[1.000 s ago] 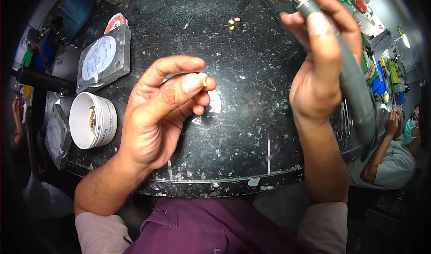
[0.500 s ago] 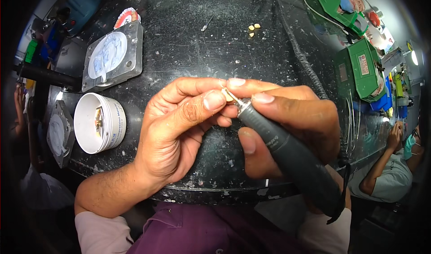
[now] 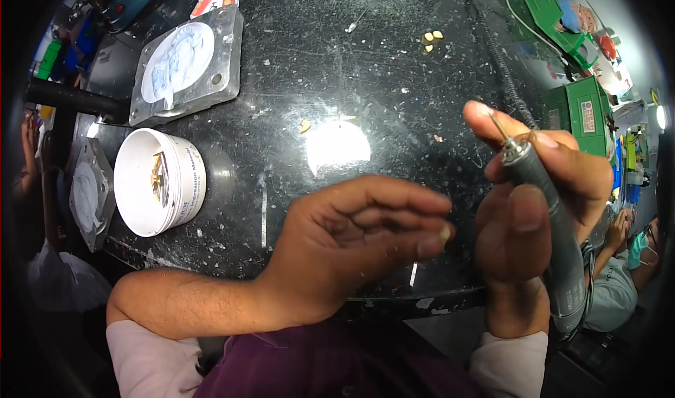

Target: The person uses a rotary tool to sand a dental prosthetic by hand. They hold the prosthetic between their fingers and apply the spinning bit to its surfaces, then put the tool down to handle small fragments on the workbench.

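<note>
My right hand (image 3: pixel 524 215) is wrapped round a dark rotary handpiece (image 3: pixel 552 229), its thin metal bur (image 3: pixel 500 129) pointing up and left beside my fingertip. My left hand (image 3: pixel 358 247) is over the near part of the bench, slightly blurred. A small cream-coloured artificial tooth (image 3: pixel 445 233) shows at its thumb tip, against the curled fingers; the index finger stands apart from the thumb. Beyond that hand, a small yellowish piece (image 3: pixel 304 126) lies on the black bench beside a bright light reflection. Several cream-coloured teeth (image 3: pixel 430 39) lie farther back.
A white tub (image 3: pixel 190 180) with metal parts stands at the left. Behind it is a metal flask half (image 3: pixel 228 53) with white plaster, near a denture model (image 3: pixel 213 1). A coiled cord (image 3: pixel 503 67) and green bins (image 3: pixel 580 113) are at right. People sit at both sides.
My hands have come apart: the right, with the handpiece, has moved right, while the left has come lower and turned. The bur has left the tooth. The whole view has shifted somewhat.
</note>
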A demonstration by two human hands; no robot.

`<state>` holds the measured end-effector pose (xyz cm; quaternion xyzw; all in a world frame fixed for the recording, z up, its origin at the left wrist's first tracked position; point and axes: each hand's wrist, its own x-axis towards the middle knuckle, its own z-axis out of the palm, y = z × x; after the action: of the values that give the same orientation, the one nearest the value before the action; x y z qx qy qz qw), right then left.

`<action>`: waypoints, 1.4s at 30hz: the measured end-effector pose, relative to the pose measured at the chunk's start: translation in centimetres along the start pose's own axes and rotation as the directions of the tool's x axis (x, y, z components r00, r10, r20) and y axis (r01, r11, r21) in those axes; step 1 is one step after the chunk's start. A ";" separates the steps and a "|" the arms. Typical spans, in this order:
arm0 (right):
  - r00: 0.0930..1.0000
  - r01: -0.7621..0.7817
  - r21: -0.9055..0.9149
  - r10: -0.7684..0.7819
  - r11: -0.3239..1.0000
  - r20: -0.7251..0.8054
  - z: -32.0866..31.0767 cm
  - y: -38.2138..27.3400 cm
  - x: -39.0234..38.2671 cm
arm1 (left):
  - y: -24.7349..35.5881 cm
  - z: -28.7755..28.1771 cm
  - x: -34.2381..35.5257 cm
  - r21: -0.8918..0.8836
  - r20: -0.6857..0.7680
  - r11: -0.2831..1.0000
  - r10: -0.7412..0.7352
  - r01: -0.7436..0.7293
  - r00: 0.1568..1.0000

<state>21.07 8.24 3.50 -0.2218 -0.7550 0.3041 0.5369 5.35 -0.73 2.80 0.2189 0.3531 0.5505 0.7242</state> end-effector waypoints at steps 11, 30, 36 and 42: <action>0.988 0.004 0.133 -0.025 0.991 0.151 1.3 -0.8 -0.9 | 1.5 -2.5 1.5 -0.229 0.021 0.959 0.174 -0.164 0.985; 0.969 0.246 0.064 -0.247 0.967 0.007 2.7 0.4 -0.5 | 1.3 -3.9 1.8 -0.318 0.150 0.942 0.163 -0.109 0.975; 0.986 0.087 0.080 -0.074 0.993 -0.152 3.4 -0.6 -0.8 | 1.3 -2.9 1.8 -0.297 0.075 0.944 0.175 -0.145 0.982; 0.973 0.142 0.068 -0.126 0.988 -0.196 3.8 -0.1 -0.8 | 1.3 -2.6 1.9 -0.324 0.039 0.932 0.185 -0.162 0.982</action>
<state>17.76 6.84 2.12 -0.1763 -0.7003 0.2752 0.6347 2.82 1.25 1.49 0.1481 0.2134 0.6543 0.7103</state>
